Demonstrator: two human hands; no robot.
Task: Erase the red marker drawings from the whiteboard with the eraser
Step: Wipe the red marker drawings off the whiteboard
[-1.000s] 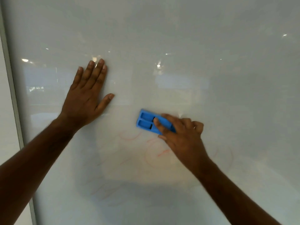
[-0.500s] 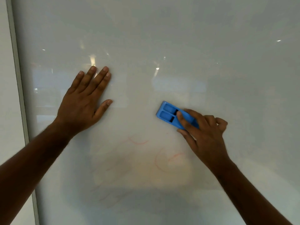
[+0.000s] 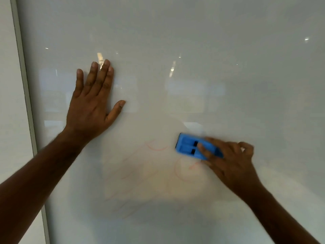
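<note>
Eraser (image 3: 195, 147) lower than before, right hand (image 3: 230, 162) fingers clamped on it; left hand (image 3: 91, 106) flat.

Left hand (image 3: 93, 106) lay flat on whiteboard (image 3: 228, 67), fingers straight, thumb spread right. Right hand (image 3: 230, 164) gripped blue eraser (image 3: 191, 146), fingers curled over its back, eraser pressed against board, long axis tilted down to right. Faint red marker strokes (image 3: 156, 148) showed just left of eraser; red arc and short dash (image 3: 193, 166) sat just below it. Paler pink smears (image 3: 126, 206) spread lower left. Grey board frame (image 3: 26, 103) ran down left edge. Ceiling-light reflections dotted glossy surface.
</note>
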